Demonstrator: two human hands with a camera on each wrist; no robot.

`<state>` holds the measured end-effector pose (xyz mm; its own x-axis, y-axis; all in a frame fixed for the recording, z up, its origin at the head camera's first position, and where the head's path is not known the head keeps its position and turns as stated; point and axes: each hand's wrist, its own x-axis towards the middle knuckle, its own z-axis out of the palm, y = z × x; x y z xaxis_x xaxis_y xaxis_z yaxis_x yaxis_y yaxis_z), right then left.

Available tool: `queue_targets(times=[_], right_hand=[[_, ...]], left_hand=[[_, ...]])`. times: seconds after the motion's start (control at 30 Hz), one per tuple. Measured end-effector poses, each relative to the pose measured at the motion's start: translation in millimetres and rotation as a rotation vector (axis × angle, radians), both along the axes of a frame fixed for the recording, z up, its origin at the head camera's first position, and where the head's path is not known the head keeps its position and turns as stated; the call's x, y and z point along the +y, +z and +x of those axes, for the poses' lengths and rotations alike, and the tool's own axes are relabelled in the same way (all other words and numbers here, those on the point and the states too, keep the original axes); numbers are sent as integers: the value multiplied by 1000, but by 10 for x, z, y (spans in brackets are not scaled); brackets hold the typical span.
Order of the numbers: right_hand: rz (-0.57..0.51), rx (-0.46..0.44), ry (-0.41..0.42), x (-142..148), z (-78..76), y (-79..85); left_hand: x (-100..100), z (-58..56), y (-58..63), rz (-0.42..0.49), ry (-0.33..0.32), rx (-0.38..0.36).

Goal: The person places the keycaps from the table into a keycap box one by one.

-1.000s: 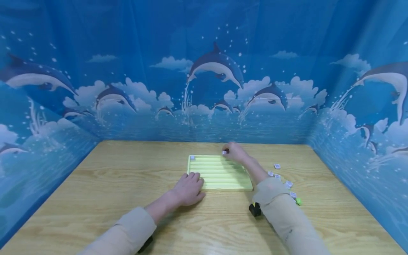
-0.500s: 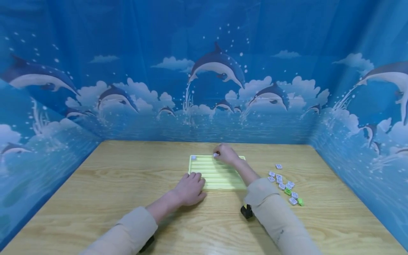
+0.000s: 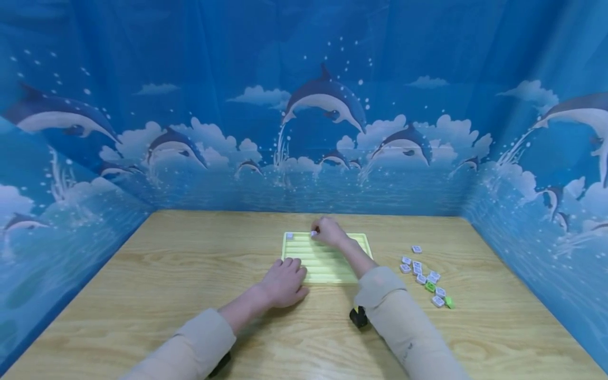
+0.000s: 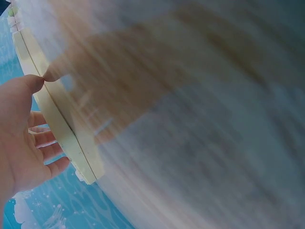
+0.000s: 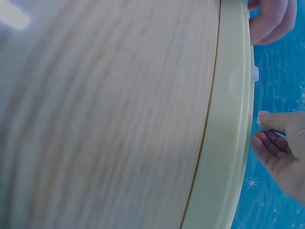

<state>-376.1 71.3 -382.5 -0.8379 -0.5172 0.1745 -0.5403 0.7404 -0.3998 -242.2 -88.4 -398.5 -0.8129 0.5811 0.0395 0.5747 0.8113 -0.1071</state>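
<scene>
- Head view: my right hand [image 3: 329, 233] pinches a white tile [image 3: 313, 233] at the far edge of the yellow tray [image 3: 328, 270], to the right of the corner tile [image 3: 290, 236] in its far left corner.
- The tray lies between the tabletop's middle and far edge, long axis left to right, its grooves running likewise. The pinched tile is too small and covered for me to tell its facing or long axis.
- Loose tiles [image 3: 417, 265], two of them green, lie scattered towards the tabletop's right edge.
- Left wrist view: my left hand rests at the tray's near left corner [image 4: 64, 124], thumb against its side, fingers apart and fairly straight. If I eased off, the tray might slide when pushed.
- Right wrist view: my thumb and fingertips are clamped on the tile, above the tray's rim. With so small a hold, I judge it could slip or twist, landing askew across a groove; a low wrist could nudge the tray.
</scene>
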Motion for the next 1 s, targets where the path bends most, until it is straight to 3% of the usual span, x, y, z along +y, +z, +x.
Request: queue_targets(times=[0.57,1.0], right_hand=[[105,-19,-83,-184,-32,7],[126,6,-49,-280,5,-55]], left_hand=[[22,-40,-15,-20,-6,32],[4,-13,-34,-17,10,9]])
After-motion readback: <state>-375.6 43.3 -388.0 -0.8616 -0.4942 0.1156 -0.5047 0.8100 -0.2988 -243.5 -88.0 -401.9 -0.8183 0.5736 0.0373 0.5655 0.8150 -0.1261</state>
